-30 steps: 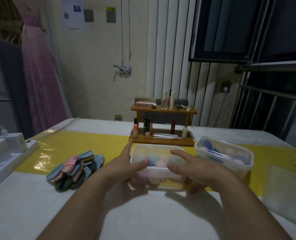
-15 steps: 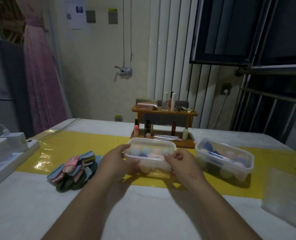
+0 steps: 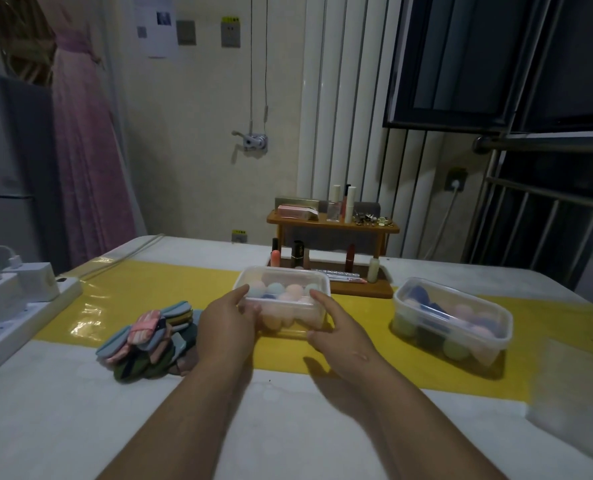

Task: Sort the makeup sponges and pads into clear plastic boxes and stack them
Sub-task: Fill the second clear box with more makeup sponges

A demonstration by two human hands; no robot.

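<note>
A clear lidded plastic box point(image 3: 284, 277) filled with pastel makeup sponges sits on the yellow runner at the table's middle. My left hand point(image 3: 227, 325) grips its left end, thumb on the top rim and fingers on the front wall. My right hand point(image 3: 338, 329) holds its right front corner, index finger along the lid's edge and thumb at the bottom edge. A second clear box point(image 3: 452, 322) with blue, pink and green sponges stands to the right. A loose pile of flat coloured pads point(image 3: 149, 339) lies to the left of my left hand.
A wooden cosmetics rack point(image 3: 333, 258) with lipsticks and bottles stands just behind the held box. A white power strip with chargers point(image 3: 14, 306) lies along the left edge. A frosted plastic piece point(image 3: 572, 407) lies at the right front. The table point(image 3: 63, 427) has a white top.
The box of sponges has moved away from me, from in front of my chest down onto the yellow runner near the rack. Both hands went with it.
</note>
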